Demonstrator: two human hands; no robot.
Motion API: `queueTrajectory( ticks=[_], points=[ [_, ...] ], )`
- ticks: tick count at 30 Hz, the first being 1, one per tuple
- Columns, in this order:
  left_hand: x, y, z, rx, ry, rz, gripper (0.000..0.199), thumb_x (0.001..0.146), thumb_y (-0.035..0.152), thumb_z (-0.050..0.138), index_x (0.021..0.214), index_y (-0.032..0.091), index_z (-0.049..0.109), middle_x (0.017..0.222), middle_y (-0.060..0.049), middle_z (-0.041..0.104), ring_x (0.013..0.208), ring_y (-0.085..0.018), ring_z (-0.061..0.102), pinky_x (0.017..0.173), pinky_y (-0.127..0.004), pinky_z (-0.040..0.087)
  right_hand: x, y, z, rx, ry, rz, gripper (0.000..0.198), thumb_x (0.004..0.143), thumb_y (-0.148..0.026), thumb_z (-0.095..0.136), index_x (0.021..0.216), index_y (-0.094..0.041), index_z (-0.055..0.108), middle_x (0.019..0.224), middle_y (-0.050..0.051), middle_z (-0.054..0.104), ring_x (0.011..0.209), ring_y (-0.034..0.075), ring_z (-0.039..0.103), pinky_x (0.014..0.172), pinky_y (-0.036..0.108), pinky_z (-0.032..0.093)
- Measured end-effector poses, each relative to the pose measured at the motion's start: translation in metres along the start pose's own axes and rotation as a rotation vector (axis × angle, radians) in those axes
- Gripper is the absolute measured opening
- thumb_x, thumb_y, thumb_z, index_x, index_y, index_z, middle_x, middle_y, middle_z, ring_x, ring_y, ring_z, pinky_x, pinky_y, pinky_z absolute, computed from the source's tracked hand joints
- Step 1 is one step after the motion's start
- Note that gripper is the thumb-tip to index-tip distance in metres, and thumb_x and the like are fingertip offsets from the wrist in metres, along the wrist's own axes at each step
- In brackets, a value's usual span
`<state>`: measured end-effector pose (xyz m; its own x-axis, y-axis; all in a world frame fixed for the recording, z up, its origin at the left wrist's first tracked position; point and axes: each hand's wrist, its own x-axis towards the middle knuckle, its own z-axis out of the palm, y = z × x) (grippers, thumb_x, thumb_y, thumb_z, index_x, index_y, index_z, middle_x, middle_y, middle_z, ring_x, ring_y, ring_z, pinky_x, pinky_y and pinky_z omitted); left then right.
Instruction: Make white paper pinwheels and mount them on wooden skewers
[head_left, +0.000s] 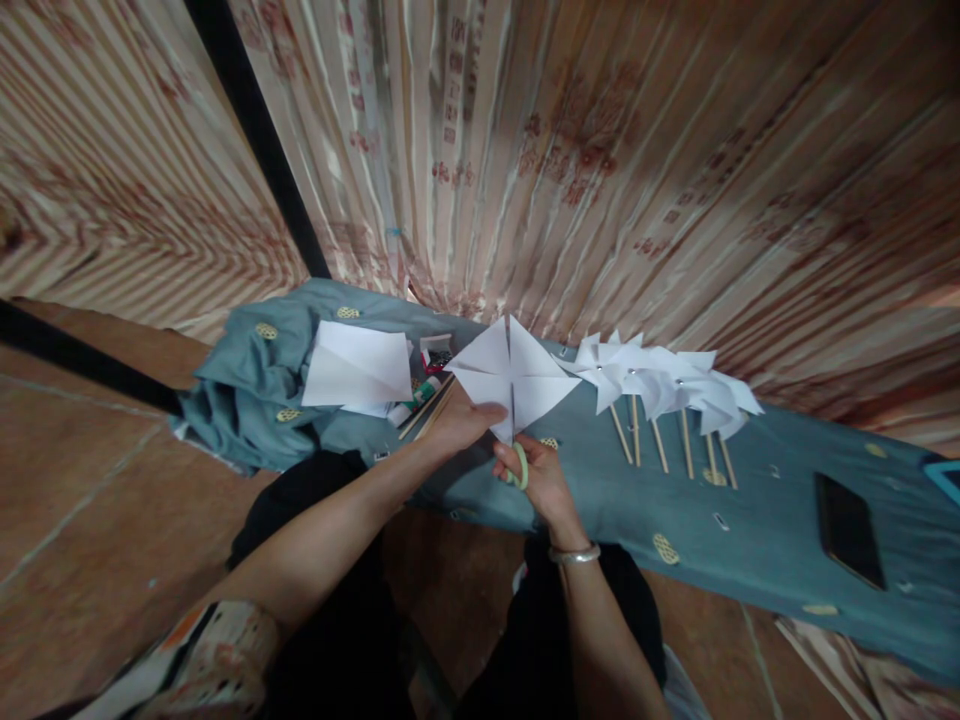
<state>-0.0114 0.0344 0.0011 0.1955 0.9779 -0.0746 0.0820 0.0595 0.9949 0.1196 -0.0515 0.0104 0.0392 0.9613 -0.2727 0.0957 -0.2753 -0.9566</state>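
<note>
A white paper square (544,375), turned corner-up, has slits running in from its corners toward the middle. My left hand (474,420) grips its lower left edge, thumb on top. In my right hand (544,478) is a pair of scissors (519,468) with pale green handles, fingers closed in the loops. The blades lie along the slit at the paper's lower corner. Just right of the paper, several white paper pinwheels (652,380) on wooden sticks lie in an overlapping row.
Left of my hands lie a stack of white paper (356,365), a green and white glue stick (416,398), a small open box (436,352) and several loose sticks. A black phone (849,530) rests at the right on the blue-green cloth (757,520). Behind hangs a patterned curtain (570,170).
</note>
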Motion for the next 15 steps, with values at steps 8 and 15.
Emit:
queueTrajectory(
  ticks=[8, 15],
  points=[
    [-0.0002, -0.0003, 0.0014, -0.037, 0.005, 0.046, 0.019, 0.060, 0.020, 0.071, 0.079, 0.019, 0.067, 0.081, -0.006, 0.072, 0.088, -0.027, 0.067, 0.071, -0.032, 0.053, -0.0003, -0.0009, -0.0003, -0.019, 0.011, -0.018, 0.049, 0.061, -0.067, 0.075, 0.056, -0.022, 0.056, 0.049, -0.001, 0.061, 0.045, 0.012, 0.051, 0.046, 0.025, 0.040],
    [-0.0010, 0.0002, 0.0017, -0.038, 0.008, 0.039, 0.019, 0.061, 0.019, 0.071, 0.079, 0.018, 0.068, 0.081, -0.005, 0.073, 0.087, -0.026, 0.068, 0.072, -0.031, 0.054, 0.0009, 0.0013, 0.0005, -0.026, 0.017, -0.015, 0.050, 0.061, -0.067, 0.075, 0.054, -0.022, 0.055, 0.049, 0.000, 0.061, 0.045, 0.011, 0.049, 0.046, 0.025, 0.040]
  ],
)
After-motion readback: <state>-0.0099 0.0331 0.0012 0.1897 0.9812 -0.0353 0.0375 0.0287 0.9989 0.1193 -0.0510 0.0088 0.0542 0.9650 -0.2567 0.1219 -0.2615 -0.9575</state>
